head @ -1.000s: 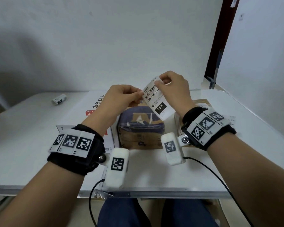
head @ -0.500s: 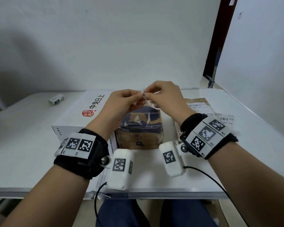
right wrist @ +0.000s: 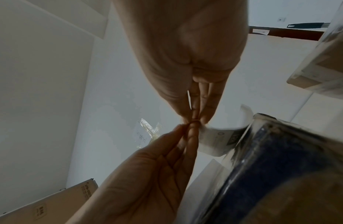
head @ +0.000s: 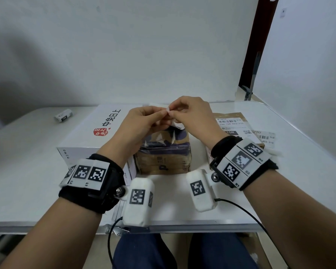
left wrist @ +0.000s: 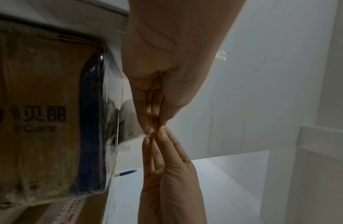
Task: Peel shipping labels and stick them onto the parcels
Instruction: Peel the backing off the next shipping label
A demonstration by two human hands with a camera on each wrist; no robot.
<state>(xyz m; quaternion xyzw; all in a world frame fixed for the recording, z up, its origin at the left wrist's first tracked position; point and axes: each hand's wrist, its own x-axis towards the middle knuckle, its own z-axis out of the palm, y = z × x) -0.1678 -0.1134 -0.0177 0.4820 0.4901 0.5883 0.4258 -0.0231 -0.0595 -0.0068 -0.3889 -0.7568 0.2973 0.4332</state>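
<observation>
My left hand (head: pixel 144 123) and right hand (head: pixel 190 115) both pinched the white printed paper label's (left wrist: pixel 129 121) corner above the plastic-wrapped brown parcel (head: pixel 163 152) at twelve o'clock; I judged a slow, low-angle split best.

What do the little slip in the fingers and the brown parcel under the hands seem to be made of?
The label looks like thin matte white paper: it curls limply and carries black print. The parcel seems to be brown cardboard wrapped in clear glossy plastic film, judging by bright glints and wrinkles over the printed surface. Both hands pinch the label's corner.
</observation>
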